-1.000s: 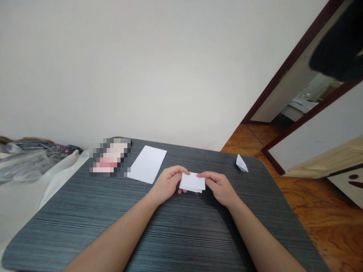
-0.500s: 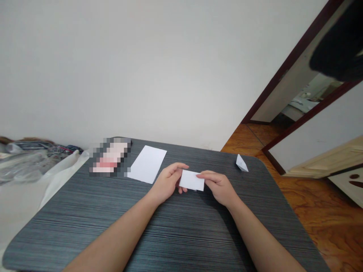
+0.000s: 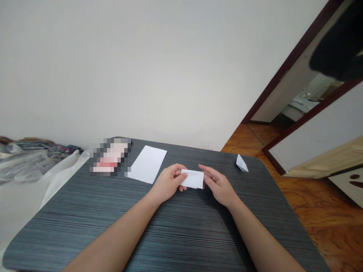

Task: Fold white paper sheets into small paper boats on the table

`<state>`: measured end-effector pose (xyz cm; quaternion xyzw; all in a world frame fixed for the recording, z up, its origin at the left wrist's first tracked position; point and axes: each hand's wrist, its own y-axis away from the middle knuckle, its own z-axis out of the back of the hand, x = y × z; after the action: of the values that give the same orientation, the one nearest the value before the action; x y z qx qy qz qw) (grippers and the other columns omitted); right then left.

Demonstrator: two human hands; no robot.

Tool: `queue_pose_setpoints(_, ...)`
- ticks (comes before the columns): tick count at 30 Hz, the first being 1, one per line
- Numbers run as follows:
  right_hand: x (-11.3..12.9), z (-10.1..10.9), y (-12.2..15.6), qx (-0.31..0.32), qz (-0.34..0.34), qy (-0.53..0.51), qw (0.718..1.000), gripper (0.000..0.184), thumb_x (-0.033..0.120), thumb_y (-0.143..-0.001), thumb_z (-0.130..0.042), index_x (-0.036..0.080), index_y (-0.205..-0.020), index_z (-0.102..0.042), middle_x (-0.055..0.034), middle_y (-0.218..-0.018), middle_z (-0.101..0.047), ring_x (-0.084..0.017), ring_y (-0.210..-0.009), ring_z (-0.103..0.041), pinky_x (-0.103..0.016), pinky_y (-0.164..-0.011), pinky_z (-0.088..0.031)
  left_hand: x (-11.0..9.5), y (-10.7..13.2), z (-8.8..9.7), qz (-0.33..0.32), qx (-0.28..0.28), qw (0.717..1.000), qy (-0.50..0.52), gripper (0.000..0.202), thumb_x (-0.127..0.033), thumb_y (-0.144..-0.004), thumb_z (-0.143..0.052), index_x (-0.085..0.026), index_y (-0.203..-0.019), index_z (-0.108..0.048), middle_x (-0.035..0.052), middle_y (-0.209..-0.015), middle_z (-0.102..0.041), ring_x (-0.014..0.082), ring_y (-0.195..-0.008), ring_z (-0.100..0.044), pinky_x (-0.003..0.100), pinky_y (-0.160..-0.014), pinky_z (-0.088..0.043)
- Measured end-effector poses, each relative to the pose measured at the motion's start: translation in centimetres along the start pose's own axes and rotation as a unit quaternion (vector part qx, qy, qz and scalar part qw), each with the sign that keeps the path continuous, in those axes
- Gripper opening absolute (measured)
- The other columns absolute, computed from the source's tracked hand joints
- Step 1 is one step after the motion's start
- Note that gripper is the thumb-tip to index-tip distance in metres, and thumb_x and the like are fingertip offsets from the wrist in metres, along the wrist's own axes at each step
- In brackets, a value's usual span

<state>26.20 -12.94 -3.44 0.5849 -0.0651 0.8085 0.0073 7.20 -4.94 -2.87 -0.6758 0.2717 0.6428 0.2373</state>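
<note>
paper [image 3: 194, 180], folded, is being pinched by the left hand [image 3: 168, 183]. opposite it, the right hand [image 3: 219, 185] is curving half open at the edge.

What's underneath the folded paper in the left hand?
Under the folded paper, fingertips of the left hand show at its left end, against the dark table. Anything else directly beneath is covered.

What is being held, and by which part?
A white, rectangular folded paper: the left hand pinches its left end; whether the right hand grips its right edge cannot be told.
</note>
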Motion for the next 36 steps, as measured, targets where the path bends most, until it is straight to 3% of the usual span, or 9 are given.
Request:
queue_pose_setpoints(5,0.22,-0.21,0.03,0.067,-0.028,-0.018,0.997,0.027,0.020,-0.087,-0.045,0.016,-0.109,-0.060,-0.0029,-0.069,-0.065,-0.012,-0.054,-0.055,-0.024,-0.053,-0.044,-0.14,0.04,0.05,-0.010,-0.011,1.000,-0.013,0.020,-0.031,-0.084,-0.051,-0.016,-0.097,-0.050,-0.0015,-0.061,-0.057,0.0097,-0.049,-0.055,0.020,-0.046,-0.042)
queue_pose_setpoints(11,0.23,-0.04,-0.14,0.049,-0.048,-0.010,0.998,0.023,0.020,-0.085,-0.047,0.016,-0.103,-0.061,-0.0019,-0.066,-0.065,-0.011,-0.051,-0.054,-0.022,-0.050,-0.042,0.16,0.15,0.12,0.012,0.015,0.999,-0.045,0.024,-0.034,-0.086,-0.046,-0.017,-0.102,-0.047,-0.0015,-0.055,-0.058,0.0105,-0.044,-0.053,0.019,-0.042,-0.039)
queue_pose_setpoints(16,0.18,-0.03,-0.12,0.055,-0.052,-0.038,0.996,0.021,0.028,-0.089,-0.044,0.015,-0.096,-0.059,-0.0028,-0.066,-0.066,-0.011,-0.049,-0.054,-0.023,-0.050,-0.042,0.46,0.16,0.11,0.002,-0.013,0.997,-0.079,0.023,-0.033,-0.085,-0.047,-0.017,-0.102,-0.048,-0.0016,-0.055,-0.058,0.0098,-0.044,-0.052,0.018,-0.042,-0.038)
queue_pose_setpoints(19,0.26,-0.06,-0.03,0.059,-0.052,-0.066,0.995,0.031,0.035,-0.093,-0.036,0.014,-0.087,-0.058,-0.0053,-0.068,-0.067,-0.011,-0.050,-0.055,-0.024,-0.051,-0.043,0.32,0.15,0.10,0.001,-0.022,0.996,-0.091,0.023,-0.033,-0.085,-0.047,-0.017,-0.103,-0.048,-0.0017,-0.057,-0.058,0.0098,-0.045,-0.053,0.018,-0.043,-0.039)
queue_pose_setpoints(25,0.15,-0.24,-0.09,0.060,-0.064,-0.056,0.995,0.020,0.029,-0.086,-0.051,0.014,-0.096,-0.058,-0.0040,-0.067,-0.066,-0.011,-0.049,-0.053,-0.023,-0.050,-0.042,0.04,0.21,-0.05,0.004,-0.017,0.997,-0.075,0.024,-0.033,-0.085,-0.048,-0.017,-0.103,-0.048,-0.0017,-0.057,-0.058,0.0101,-0.046,-0.053,0.019,-0.045,-0.040)
queue_pose_setpoints(36,0.04,-0.43,-0.10,0.036,-0.065,-0.060,0.995,0.015,0.027,-0.083,-0.054,0.014,-0.090,-0.057,-0.0026,-0.066,-0.064,-0.010,-0.051,-0.053,-0.023,-0.050,-0.042,0.07,-0.02,-0.04,0.020,0.003,0.998,-0.052,0.019,-0.032,-0.085,-0.048,-0.016,-0.096,-0.049,-0.0008,-0.059,-0.059,0.0097,-0.049,-0.053,0.020,-0.048,-0.041)
